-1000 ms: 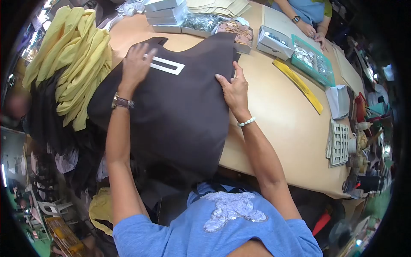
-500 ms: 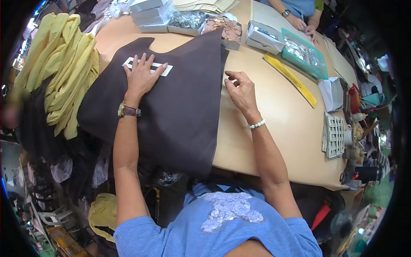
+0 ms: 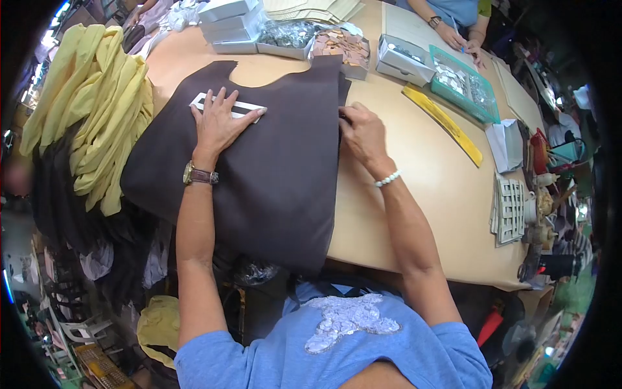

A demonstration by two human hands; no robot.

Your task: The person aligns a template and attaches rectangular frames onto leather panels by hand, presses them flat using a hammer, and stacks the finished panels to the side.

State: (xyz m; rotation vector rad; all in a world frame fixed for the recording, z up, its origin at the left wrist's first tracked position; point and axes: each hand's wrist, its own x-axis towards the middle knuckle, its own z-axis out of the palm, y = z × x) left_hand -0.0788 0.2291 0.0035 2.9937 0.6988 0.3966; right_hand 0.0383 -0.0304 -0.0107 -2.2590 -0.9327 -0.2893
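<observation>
A dark brown, nearly black fabric piece (image 3: 278,175) with a curved cut-out at its far edge lies flat on the table. Near its upper left is a white rectangular template (image 3: 245,106) with a long slot. My left hand (image 3: 220,123) presses on the template, fingers spread, thumb at its right end. At the fabric's right edge, the thumb and fingers of my right hand (image 3: 364,133) are pinched on the cloth border; more than one layer shows there. The fingertips are partly hidden.
Yellow cloth (image 3: 107,110) is heaped at the left. White boxes (image 3: 230,23), a box of brown pieces (image 3: 343,48), a green basket (image 3: 463,84) and a yellow curved strip (image 3: 444,123) lie on the table (image 3: 389,227). Another person's hands (image 3: 463,42) work at the far side.
My right hand has moved slightly up and left onto the fabric's edge, its fingers closing. The fabric's far right corner has come down. My left hand stays on the template.
</observation>
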